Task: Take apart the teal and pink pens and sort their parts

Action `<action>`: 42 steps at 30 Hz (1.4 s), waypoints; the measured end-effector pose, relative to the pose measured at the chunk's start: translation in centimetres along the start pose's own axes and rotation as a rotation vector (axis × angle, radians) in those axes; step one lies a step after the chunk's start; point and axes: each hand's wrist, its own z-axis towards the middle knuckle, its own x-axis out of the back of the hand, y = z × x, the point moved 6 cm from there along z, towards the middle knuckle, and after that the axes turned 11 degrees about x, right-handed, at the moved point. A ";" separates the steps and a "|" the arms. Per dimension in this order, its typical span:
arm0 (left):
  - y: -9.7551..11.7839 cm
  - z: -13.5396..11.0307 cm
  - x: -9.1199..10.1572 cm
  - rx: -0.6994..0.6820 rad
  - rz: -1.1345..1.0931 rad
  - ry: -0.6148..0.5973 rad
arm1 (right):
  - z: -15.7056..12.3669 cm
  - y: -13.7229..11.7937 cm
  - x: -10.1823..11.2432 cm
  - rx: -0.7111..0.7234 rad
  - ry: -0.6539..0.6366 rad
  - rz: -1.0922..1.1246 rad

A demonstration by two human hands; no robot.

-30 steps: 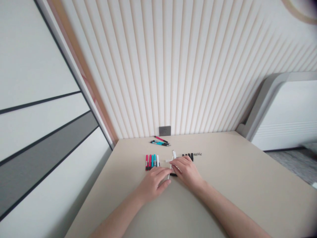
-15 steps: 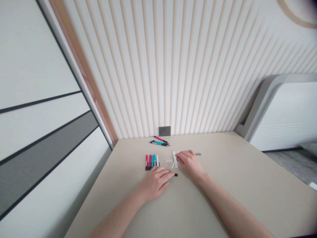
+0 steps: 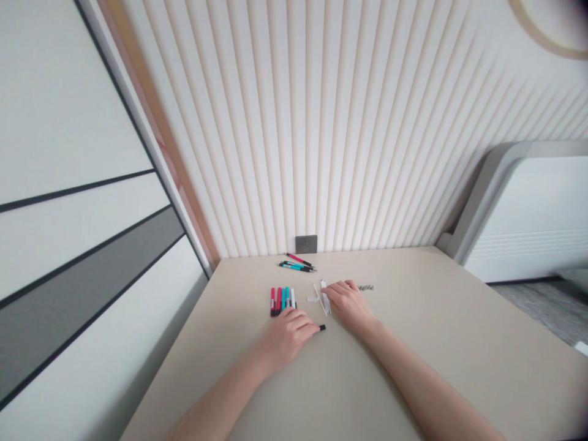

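Left hand (image 3: 285,340), fingers pressed together, rests beside a black cap (image 3: 322,327), right hand (image 3: 349,304) loosely curled, pinching nothing, over white plastic pieces (image 3: 325,298) on the bench (image 3: 482,318) (markers (image 3: 282,301) lie side by side, seemingly kept sorted).

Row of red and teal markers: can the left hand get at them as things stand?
Likely yes: the left hand rests just below the row of red and teal markers, its fingers nearly at their ends, and nothing seems to lie between them.

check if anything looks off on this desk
A thin white rod lies slanted beside the right hand, out of line with the neat parallel row of markers. A small black piece pokes out at the left hand's fingertips.
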 end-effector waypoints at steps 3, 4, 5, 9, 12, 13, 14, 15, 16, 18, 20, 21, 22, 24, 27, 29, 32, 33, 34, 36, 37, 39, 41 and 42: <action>-0.2 -0.1 -0.1 0.009 0.018 0.003 | 0.0 -0.2 0.3 -0.008 0.007 0.005; -0.2 -0.1 -0.1 0.014 0.023 0.000 | -0.1 -0.3 0.5 -0.009 0.014 0.015; -0.2 -0.1 -0.1 0.016 0.028 -0.003 | -0.1 -0.4 0.6 -0.006 0.020 0.030; -0.4 -0.2 0.0 0.032 0.040 -0.012 | -0.5 -1.0 1.1 0.023 0.000 0.082; -0.3 -0.2 0.1 0.039 0.047 -0.035 | -1.0 -1.3 1.3 0.027 -0.034 0.095; -0.3 -0.2 0.1 0.040 0.050 -0.044 | -1.2 -1.4 1.3 0.030 -0.046 0.104; -0.3 -0.2 0.2 0.042 0.052 -0.053 | -1.4 -1.5 1.3 0.031 -0.056 0.114; -0.3 -0.3 0.2 0.043 0.051 -0.060 | -1.6 -1.6 1.2 0.032 -0.064 0.125; -0.3 -0.3 0.3 0.047 0.049 -0.065 | -1.7 -1.7 1.2 0.031 -0.070 0.135; -0.4 -0.4 0.3 0.055 0.041 -0.067 | -1.9 -1.7 1.1 0.024 -0.077 0.147; -0.5 -0.5 0.4 0.064 0.029 -0.066 | -1.9 -1.6 1.0 0.018 -0.081 0.154; -0.6 -0.6 0.3 0.065 0.021 -0.067 | -1.9 -1.6 1.0 0.018 -0.083 0.158; -0.6 -0.6 0.3 0.064 0.012 -0.069 | -1.9 -1.6 1.0 0.018 -0.084 0.162; -0.7 -0.7 0.3 0.058 -0.005 -0.071 | -1.9 -1.6 1.0 0.021 -0.082 0.168; -0.6 -0.7 0.3 0.050 -0.012 -0.073 | -1.8 -1.5 0.9 0.020 -0.073 0.167; -0.6 -0.7 0.4 0.050 -0.009 -0.078 | -1.7 -1.3 0.8 0.009 -0.066 0.160; -0.6 -0.7 0.3 0.060 -0.009 -0.087 | -1.7 -1.1 0.6 -0.016 -0.058 0.139; -0.6 -0.7 0.3 0.063 -0.009 -0.090 | -1.7 -1.1 0.6 -0.024 -0.054 0.132; -0.7 -0.7 0.3 0.065 -0.008 -0.092 | -1.6 -1.0 0.6 -0.029 -0.050 0.128; -0.7 -0.8 0.3 0.065 -0.005 -0.097 | -1.6 -1.1 0.6 -0.030 -0.043 0.130; -0.7 -0.8 0.3 0.064 -0.004 -0.100 | -1.6 -1.1 0.6 -0.027 -0.041 0.133; -0.7 -0.8 0.2 0.065 -0.002 -0.102 | -1.5 -1.2 0.6 -0.023 -0.045 0.137; -0.7 -0.8 0.2 0.067 -0.005 -0.104 | -1.5 -1.2 0.6 -0.029 -0.046 0.135; -0.8 -0.8 0.2 0.068 -0.007 -0.106 | -1.4 -1.2 0.6 -0.034 -0.044 0.134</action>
